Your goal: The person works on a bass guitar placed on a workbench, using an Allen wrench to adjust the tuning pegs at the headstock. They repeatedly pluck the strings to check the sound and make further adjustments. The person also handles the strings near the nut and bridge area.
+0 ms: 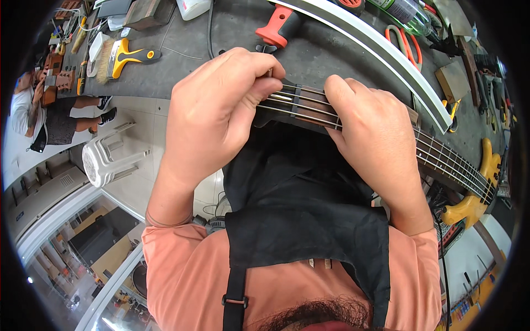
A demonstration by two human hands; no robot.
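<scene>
Both hands sit on the neck of a bass guitar (pixel 441 157) that lies across a grey workbench (pixel 326 55). Left hand (pixel 212 113) curls into a loose fist at the neck's end, fingertips pinching at the strings (pixel 309 113) near the nut; what exactly sits between the fingers is hidden. Right hand (pixel 378 140) lies flat over the fretboard, fingers pressed together and bearing down on the strings. The guitar's yellow wooden body (pixel 480 187) extends to the right, beyond the bench edge.

On the bench top, a wide brush with a yellow and black handle (pixel 124 58) rests at the left, a red-handled tool (pixel 279 25) lies just above the left hand, a long white curved strip (pixel 386 52) runs diagonally, and orange-handled scissors (pixel 406 44) lie beyond it. A small wooden block (pixel 452 80) sits near the right edge.

Below the bench, pale floor tiles show, with a white plastic stool (pixel 107 157) on them. Another person (pixel 52 110) sits at far left. A black apron (pixel 306 220) over a salmon shirt fills the lower view.
</scene>
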